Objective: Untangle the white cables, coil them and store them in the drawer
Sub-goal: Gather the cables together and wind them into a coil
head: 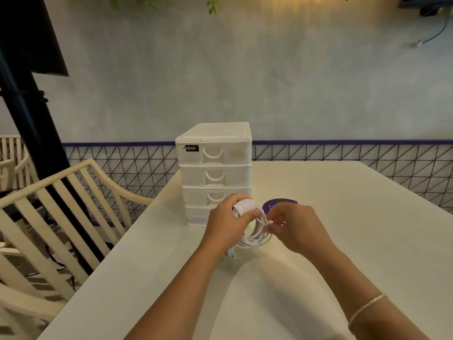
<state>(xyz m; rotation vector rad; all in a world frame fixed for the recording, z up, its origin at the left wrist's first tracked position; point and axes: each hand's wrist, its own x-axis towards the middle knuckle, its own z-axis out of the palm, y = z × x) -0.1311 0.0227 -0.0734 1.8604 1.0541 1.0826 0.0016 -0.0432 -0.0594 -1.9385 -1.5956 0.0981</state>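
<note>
**Ana:** Head view, starting left of the drawer unit (215, 168): cream slatted chairs (61, 204), nothing to do with the job. The unit itself stands at the bench's (343, 217) far left edge, four drawers, all closed as far as I can see.

**Ben:** And the cable?

**Ana:** Right in front of the unit's lowest drawers. Her left hand (228, 224) is curled round the top of the white cable coil (250, 224), thumb pressed across the loops. A USB plug (231, 253) hangs beneath that hand, just above the bench.

**Ben:** The other hand?

**Ana:** Right hand (296, 229), right of the coil, pinches a strand at its rim. Beyond it, right of the unit's base, lies a purple round coaster (279, 204).

**Ben:** So she's finishing the coil?

**Ana:** I'd say so. She should keep the left thumb clamped so the loops don't spring, wrap or tuck the loose end snugly with the right, then free one hand to pull a drawer. No drawer's open yet.
</note>
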